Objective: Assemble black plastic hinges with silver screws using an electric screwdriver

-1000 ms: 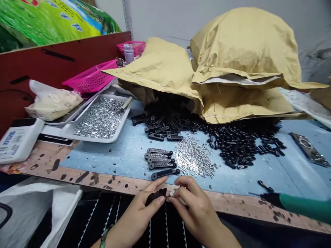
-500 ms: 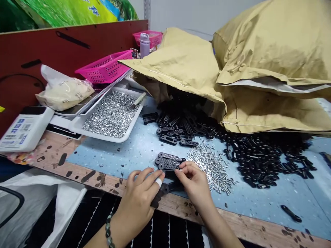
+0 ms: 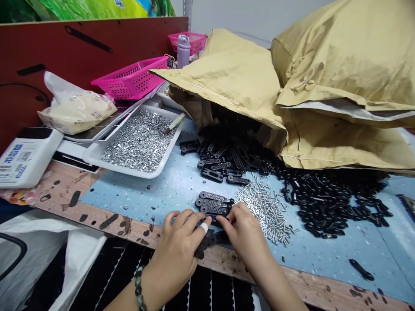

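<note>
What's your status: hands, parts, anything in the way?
Left hand over black parts at bench edge, grip hidden. Right hand at the row of textured black arms. Silver pins heaped close by; no visible obstruction.

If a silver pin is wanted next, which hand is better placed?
Probably the right hand: it is beside the silver pins; the left hand is farther off, near dark parts.

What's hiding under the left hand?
Some dark parts poke out beside the left hand, over the wood-patterned table edge. The hand covers the rest, so how many parts are under it can't be seen.
</note>
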Tool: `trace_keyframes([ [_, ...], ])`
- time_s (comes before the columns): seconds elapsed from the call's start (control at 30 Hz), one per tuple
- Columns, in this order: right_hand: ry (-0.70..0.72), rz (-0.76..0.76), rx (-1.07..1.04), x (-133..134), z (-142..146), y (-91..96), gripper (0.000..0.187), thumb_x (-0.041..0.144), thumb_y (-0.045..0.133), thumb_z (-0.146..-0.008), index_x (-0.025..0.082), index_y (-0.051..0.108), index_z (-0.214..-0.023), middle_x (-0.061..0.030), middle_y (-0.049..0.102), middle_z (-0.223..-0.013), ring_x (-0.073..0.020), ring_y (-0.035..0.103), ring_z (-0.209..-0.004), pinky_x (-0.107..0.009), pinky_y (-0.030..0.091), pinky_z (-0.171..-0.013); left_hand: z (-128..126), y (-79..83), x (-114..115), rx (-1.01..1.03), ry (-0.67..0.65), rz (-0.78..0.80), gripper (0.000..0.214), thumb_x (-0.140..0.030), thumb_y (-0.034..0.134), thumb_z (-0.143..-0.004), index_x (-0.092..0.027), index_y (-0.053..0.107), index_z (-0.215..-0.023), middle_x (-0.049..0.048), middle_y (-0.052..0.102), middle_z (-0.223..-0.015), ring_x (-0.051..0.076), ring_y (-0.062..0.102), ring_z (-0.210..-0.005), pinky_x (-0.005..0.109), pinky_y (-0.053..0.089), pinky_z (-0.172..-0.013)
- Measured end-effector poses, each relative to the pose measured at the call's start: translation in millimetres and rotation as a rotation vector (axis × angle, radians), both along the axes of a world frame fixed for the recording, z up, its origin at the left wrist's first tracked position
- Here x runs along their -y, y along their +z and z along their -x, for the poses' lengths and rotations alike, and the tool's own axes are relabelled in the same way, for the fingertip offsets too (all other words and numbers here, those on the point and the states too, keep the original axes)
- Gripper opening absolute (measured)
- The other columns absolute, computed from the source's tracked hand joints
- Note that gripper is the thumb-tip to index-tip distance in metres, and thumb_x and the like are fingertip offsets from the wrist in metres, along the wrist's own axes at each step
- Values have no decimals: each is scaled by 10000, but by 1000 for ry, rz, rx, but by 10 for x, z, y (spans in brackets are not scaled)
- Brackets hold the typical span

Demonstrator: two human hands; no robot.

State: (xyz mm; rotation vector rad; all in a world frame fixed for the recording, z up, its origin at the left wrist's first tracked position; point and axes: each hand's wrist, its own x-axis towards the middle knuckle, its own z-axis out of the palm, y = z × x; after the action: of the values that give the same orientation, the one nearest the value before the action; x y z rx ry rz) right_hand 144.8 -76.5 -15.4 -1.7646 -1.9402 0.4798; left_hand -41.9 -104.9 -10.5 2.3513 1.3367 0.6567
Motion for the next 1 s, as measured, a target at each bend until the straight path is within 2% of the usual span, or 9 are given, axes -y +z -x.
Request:
trace_keyframes([
  [0.1, 13, -71, 116, 49, -31, 105, 257, 422, 626, -810, 185, 528, -789, -58, 493, -841, -156, 474, -569, -272, 356, -420, 40, 52, -14, 31, -1, 98, 594, 36, 435, -724, -206, 541, -1256, 84, 513, -1252, 300, 389, -1151, 508, 332, -935],
  [0.17, 161, -106, 32, 106, -7, 206, 236, 363, 597, -846, 182, 557, -992, -101, 491, -1013, -182, 541, -705, -285, 441, -492, 62, 93, -25, 77, -24, 154, 491, -27, 442, -828, -231, 535, -1265, 69, 479, -1292, 288, 372, -1181, 489, 357, -962],
  [0.2, 260, -123, -23, 131, 16, 256, 190, 305, 566, -871, 196, 562, -1027, -102, 487, -1060, -187, 555, -772, -294, 474, -557, 70, 111, -33, 111, -38, 178, 440, -65, 434, -872, -241, 538, -1262, 61, 469, -1306, 280, 370, -1192, 476, 368, -975],
  [0.27, 378, -150, -133, 157, 64, 330, 83, 203, 509, -898, 208, 586, -929, -78, 508, -1018, -180, 554, -821, -304, 492, -647, 86, 132, -50, 200, -29, 205, 385, -129, 396, -937, -258, 529, -1273, 44, 456, -1330, 261, 372, -1212, 445, 386, -992],
  [0.33, 299, -146, -265, 133, 87, 349, 142, 176, 497, -898, 196, 558, -771, -52, 513, -892, -163, 539, -759, -287, 481, -611, 105, 123, -71, 274, 51, 193, 399, -155, 346, -970, -272, 471, -1330, 34, 442, -1355, 247, 361, -1239, 432, 385, -1002],
  [0.4, 110, -80, -418, 69, 74, 300, 194, 223, 538, -877, 190, 531, -686, -43, 498, -831, -158, 522, -708, -266, 459, -539, 127, 82, -91, 256, 122, 129, 426, -160, 344, -971, -282, 417, -1372, 31, 446, -1362, 257, 353, -1250, 452, 367, -998],
  [0.5, -72, 50, -566, -42, 30, 142, 252, 299, 600, -831, 184, 545, -614, -55, 502, -836, -174, 528, -719, -268, 443, -505, 146, -11, -115, 90, 79, 6, 475, -117, 426, -911, -278, 444, -1358, 34, 504, -1333, 299, 384, -1217, 500, 317, -963],
  [0.67, -125, 142, -637, -110, 19, -47, 268, 316, 626, -789, 179, 554, -571, -57, 502, -824, -193, 538, -750, -282, 444, -523, 131, -99, -125, -28, 4, -43, 525, -73, 466, -839, -234, 467, -1338, 50, 549, -1302, 306, 428, -1177, 492, 266, -937],
  [1.0, -152, 185, -728, -105, 40, -40, 296, 344, 650, -770, 176, 546, -550, -53, 499, -802, -167, 518, -682, -229, 354, -416, 97, -40, -98, -28, -4, -20, 506, -21, 460, -781, -159, 533, -1262, 67, 537, -1313, 301, 434, -1175, 492, 239, -961],
])
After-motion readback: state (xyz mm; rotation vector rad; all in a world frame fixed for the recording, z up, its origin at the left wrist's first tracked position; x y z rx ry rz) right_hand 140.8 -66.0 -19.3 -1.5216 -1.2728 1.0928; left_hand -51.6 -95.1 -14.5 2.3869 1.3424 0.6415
